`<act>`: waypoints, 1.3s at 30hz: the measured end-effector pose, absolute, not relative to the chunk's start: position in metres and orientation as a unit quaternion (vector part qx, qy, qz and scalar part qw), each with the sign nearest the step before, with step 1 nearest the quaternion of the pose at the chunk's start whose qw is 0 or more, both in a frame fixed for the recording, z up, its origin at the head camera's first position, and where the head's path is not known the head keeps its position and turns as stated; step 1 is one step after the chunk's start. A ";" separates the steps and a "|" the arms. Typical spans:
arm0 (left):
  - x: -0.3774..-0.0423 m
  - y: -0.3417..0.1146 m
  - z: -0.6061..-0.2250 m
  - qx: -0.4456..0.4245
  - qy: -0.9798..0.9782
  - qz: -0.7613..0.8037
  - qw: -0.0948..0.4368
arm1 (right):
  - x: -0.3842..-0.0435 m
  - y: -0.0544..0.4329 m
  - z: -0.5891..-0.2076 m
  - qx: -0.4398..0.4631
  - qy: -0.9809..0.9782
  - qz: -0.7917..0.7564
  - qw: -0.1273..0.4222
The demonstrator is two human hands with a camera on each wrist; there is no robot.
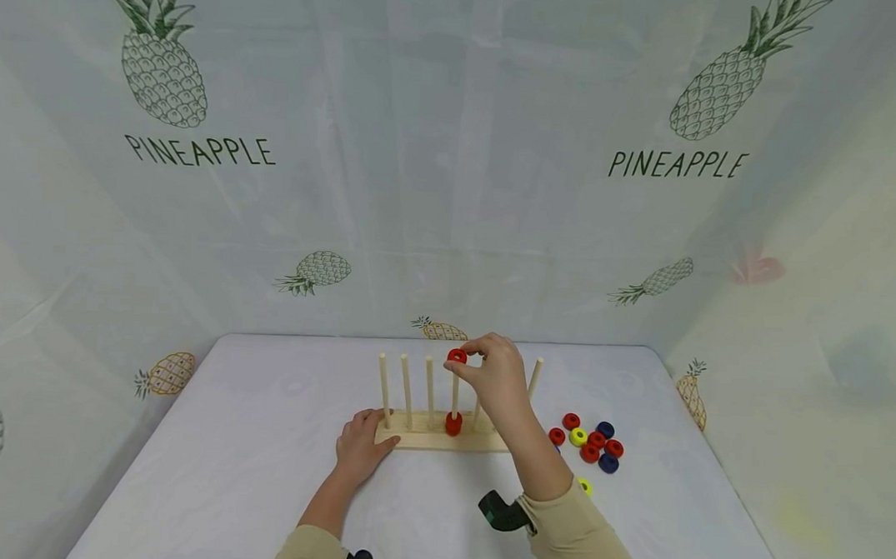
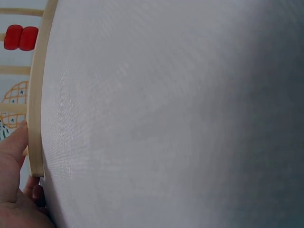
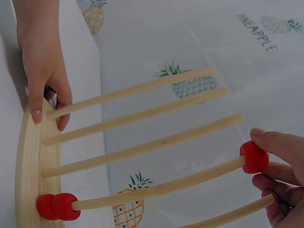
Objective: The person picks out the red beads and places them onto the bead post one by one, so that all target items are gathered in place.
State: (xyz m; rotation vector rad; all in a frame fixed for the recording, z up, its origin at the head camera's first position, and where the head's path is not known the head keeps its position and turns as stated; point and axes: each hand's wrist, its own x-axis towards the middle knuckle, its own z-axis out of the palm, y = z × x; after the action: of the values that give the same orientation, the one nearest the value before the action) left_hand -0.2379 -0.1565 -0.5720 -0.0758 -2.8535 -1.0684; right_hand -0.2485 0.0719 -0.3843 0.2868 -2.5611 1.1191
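A wooden peg stand [image 1: 441,440] with upright pegs sits on the white table. My left hand [image 1: 360,449] grips its left end, thumb on the near side and fingers behind. Between thumb and fingers, my right hand [image 1: 498,380] pinches a red bead [image 3: 255,157] at the tip of the fourth peg from the left. In the right wrist view the peg's end meets this bead. Two red beads [image 2: 21,38] are stacked at the bottom of the same peg. The three pegs to the left [image 3: 142,122] are bare. My right forearm hides part of the stand's right end.
To the right of the stand lie several loose beads: red [image 1: 590,453], dark blue [image 1: 608,463] and yellow [image 1: 578,437]. A yellow bead [image 1: 585,486] shows partly behind my right forearm. A pineapple-print curtain [image 1: 452,188] hangs behind the table [image 1: 276,439].
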 end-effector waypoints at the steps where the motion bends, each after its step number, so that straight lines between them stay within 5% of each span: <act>1: -0.238 -0.156 -0.572 -0.025 -0.935 -0.350 0.047 | -0.249 0.072 -0.384 0.100 -0.899 0.393 0.164; 39: -0.241 -0.158 -0.577 -0.024 -0.938 -0.342 0.042 | -0.250 0.073 -0.376 0.100 -0.916 0.368 0.128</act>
State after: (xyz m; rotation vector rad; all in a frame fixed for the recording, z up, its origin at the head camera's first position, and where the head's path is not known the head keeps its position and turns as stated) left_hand -0.2410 -0.1577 -0.5773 -0.0732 -2.8724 -1.0466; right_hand -0.2504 0.0726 -0.3765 0.2900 -2.6640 1.0701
